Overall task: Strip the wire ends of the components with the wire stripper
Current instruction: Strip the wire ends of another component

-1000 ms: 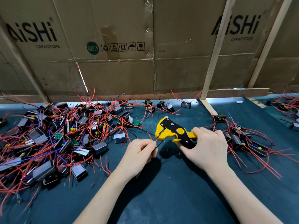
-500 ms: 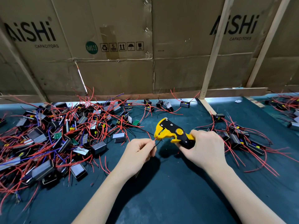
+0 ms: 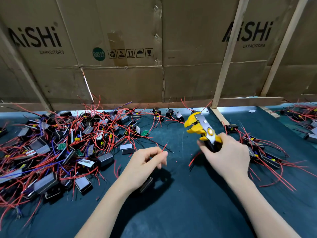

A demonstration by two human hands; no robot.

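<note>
Red wire (image 3: 164, 147) sticks up from the left hand (image 3: 145, 164), pinched at the fingertips with its component (image 3: 146, 184) dangling underneath. Right hand (image 3: 226, 157) grips the yellow wire stripper (image 3: 199, 128) by the handles, nose gaping, probably ready to bite; unstripped pile (image 3: 65, 148) sits left

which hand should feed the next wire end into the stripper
Probably left: the left hand already pinches a red wire, while the right hand grips the wire stripper.
</note>
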